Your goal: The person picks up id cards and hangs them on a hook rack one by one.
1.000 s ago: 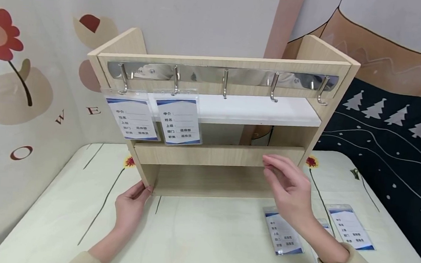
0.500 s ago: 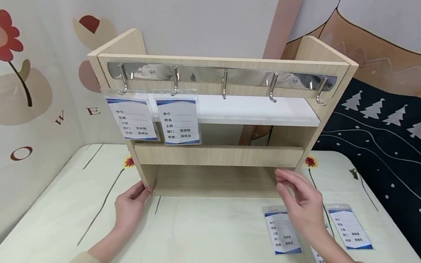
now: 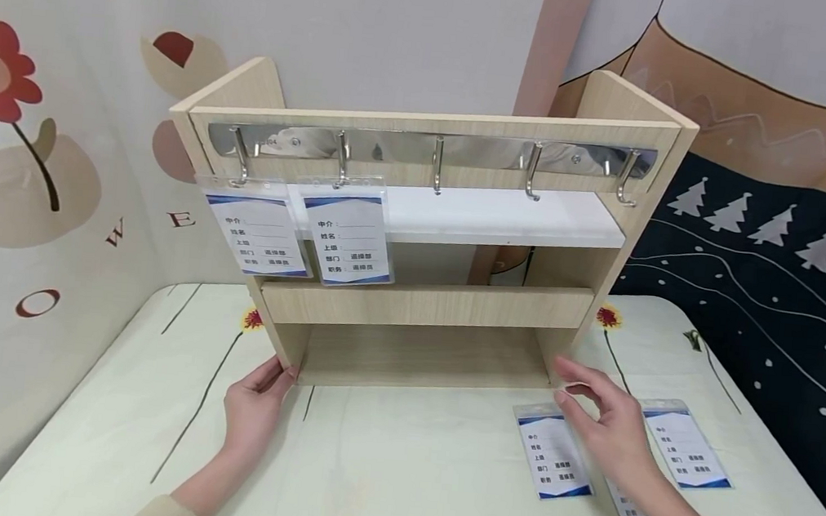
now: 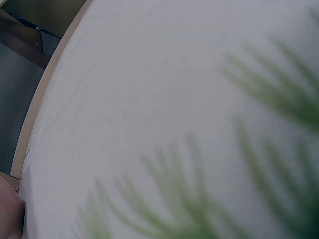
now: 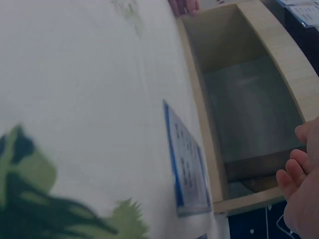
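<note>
A pale wooden shelf unit (image 3: pixel 423 306) stands in the middle of the head view, with a row of metal hooks (image 3: pixel 437 166) along its top board. Two clear-sleeved name badges, a left one (image 3: pixel 259 232) and a second one (image 3: pixel 351 240), hang from the two leftmost hooks. My left hand (image 3: pixel 252 408) grips the unit's lower left corner, thumb in front. Beside the lower right side panel is my right hand (image 3: pixel 608 423), its fingers loosely bent and nothing held. In the right wrist view, fingers (image 5: pixel 286 181) are close to that panel's edge.
On the flowered tablecloth (image 3: pixel 380 468) at right lie more badges: a near one (image 3: pixel 553 459), a far one (image 3: pixel 687 448), and another badge (image 3: pixel 627 506) partly under the right forearm. A patterned dark curtain (image 3: pixel 761 321) borders the right side; a wall (image 3: pixel 403 36) stands behind.
My right hand has come down from in front of the middle board to the unit's lower right corner. The left hand keeps its place; both hung badges stay put.
</note>
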`<state>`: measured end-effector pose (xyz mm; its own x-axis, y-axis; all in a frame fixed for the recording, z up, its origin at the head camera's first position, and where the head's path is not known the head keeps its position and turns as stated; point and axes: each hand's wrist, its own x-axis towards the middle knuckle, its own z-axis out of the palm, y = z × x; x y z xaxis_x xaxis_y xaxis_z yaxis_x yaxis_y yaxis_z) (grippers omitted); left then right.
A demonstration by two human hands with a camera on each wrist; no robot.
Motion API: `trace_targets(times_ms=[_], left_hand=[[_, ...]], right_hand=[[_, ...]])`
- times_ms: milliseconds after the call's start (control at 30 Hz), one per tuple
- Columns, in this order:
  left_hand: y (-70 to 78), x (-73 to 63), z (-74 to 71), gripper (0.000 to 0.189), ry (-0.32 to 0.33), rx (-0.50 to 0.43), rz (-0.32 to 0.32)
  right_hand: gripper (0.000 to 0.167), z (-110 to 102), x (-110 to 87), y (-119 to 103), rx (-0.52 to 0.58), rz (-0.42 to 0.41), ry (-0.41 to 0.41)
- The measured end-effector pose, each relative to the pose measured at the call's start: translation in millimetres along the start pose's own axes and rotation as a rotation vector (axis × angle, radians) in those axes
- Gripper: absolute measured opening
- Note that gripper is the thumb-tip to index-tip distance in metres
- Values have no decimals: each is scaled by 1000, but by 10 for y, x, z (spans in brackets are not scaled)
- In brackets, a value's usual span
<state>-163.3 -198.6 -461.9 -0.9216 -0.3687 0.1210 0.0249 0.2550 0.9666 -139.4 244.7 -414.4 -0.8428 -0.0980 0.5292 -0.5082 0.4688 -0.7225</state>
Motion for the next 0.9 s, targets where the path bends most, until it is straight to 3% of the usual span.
trace_targets(times_ms=[233,433,633,900], left_hand=[[-1,3,1,39,-1,-7,-1],[4,-6,-5,39,-8,-7,2],[3,-5,-8,39,-2,-3,-1],[19,-24,-11,39,-5,-12,5]], right_hand=[[46,-66,-48,159,-100,58,-86],[52,-126,-38,232,-187,179,-225],[57,-140,-21,308,-189,293,-369],[56,-132,15,374,-222,318,-466]])
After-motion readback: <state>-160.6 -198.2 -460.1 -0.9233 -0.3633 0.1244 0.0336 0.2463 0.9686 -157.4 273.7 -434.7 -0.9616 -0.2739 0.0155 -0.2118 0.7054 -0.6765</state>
